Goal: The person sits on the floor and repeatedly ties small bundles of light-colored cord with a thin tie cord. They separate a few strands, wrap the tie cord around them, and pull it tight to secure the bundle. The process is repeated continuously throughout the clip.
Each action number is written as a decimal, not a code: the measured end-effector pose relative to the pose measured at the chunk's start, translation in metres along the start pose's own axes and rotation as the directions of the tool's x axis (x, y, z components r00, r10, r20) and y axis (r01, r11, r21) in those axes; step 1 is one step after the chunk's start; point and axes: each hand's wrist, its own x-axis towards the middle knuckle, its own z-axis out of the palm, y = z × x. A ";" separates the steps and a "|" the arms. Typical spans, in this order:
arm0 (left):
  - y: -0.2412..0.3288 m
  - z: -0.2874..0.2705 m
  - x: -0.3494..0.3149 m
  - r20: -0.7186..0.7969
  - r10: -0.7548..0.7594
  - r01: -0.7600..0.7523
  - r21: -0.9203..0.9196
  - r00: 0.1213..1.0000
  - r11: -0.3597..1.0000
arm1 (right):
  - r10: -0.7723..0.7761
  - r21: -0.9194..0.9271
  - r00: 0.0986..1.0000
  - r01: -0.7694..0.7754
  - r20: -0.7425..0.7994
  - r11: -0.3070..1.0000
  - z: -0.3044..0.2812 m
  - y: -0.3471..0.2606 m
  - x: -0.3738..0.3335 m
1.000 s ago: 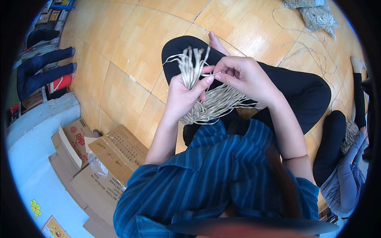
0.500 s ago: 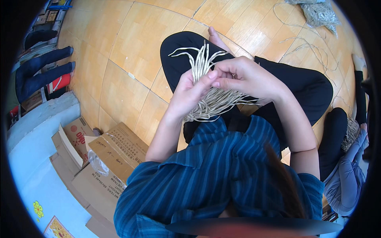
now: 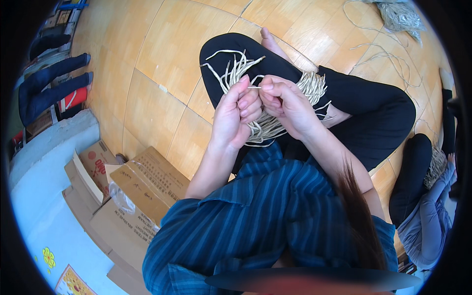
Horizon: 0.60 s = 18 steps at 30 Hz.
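Across my lap lies a piece of woven or bundled pale straw cord (image 3: 311, 88), its loose ends fanning out over my left knee. My left hand (image 3: 237, 112) is closed, thumb against curled fingers, gripping a strand. Close beside it, my right hand (image 3: 286, 104) pinches the same strand. A short stretch of this cord strand (image 3: 254, 87) shows taut between the two thumbs. Both hands cover the middle of the piece, so how the cords join there is hidden.
Cardboard boxes (image 3: 147, 182) stand to my left by a low pale blue wall (image 3: 59, 142). Loose cords (image 3: 388, 56) and a plastic bag of cord (image 3: 402, 19) lie on the tiled floor at far right. Another person (image 3: 427, 216) sits at right; someone's legs (image 3: 54, 81) show at far left.
My right hand has turned over and come down, fingers now curled. The left hand has closed in a fist-like pinch. A strand is now taut between them, and the bundle's right part shows.
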 end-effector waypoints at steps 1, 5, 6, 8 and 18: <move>0.001 0.000 -0.001 -0.071 0.004 -0.002 0.027 0.997 1.000 | -0.018 -0.023 1.000 0.018 -0.004 1.000 0.001 0.000 0.000; 0.001 0.000 -0.005 -0.196 0.106 -0.059 0.231 0.975 0.971 | -0.028 -0.258 1.000 0.026 -0.006 0.966 0.002 -0.006 -0.005; 0.003 -0.003 -0.006 -0.114 0.072 -0.053 0.158 0.991 0.986 | -0.020 -0.302 1.000 0.013 -0.019 0.953 0.003 -0.006 -0.006; 0.003 -0.010 -0.005 0.090 0.002 0.006 -0.081 0.996 0.997 | -0.022 -0.300 1.000 0.024 0.010 0.954 0.005 -0.003 -0.008; -0.007 -0.033 -0.012 0.229 -0.090 0.202 -0.536 0.969 0.820 | 0.116 0.225 0.993 -0.114 0.003 0.968 0.012 0.027 -0.017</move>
